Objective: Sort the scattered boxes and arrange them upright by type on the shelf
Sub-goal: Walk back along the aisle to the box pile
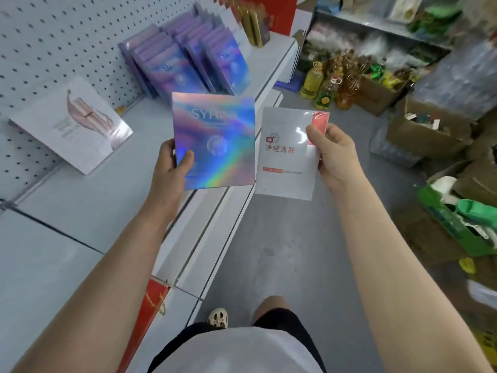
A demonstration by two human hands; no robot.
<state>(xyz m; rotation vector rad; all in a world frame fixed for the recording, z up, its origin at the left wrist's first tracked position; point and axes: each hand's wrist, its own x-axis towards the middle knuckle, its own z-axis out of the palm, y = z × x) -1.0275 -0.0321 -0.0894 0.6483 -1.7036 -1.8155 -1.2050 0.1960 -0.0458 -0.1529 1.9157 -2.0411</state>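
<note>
Seeing one view only, the head cam. Left hand [172,162] grips a holographic box [215,141] by its lower left corner, thumb on the front face, other fingers hidden behind it. Box is square, iridescent purple-blue, "SYRIN" lettering legible, held upright in the air over the front edge of the shelf [88,200], not touching it.

Right hand [333,154] pinches a white box [289,154] at its right edge, thumb on the front, fingers curled round the back. White box has red Chinese text and a pink strip at the top right corner; it hangs over the floor [282,251], just beside the holographic box, edges close but I can't tell if they touch.

On the shelf, a row of purple boxes [185,63] of the same holographic type stands upright near the pegboard [53,30], leaning back slightly. Well to their left, a white-and-pink box [72,125] leans tilted against the pegboard, alone.

Oil bottles [325,84] and cardboard cartons [430,133] sit on the floor at right. Red bag [150,308] hangs below the shelf edge.
</note>
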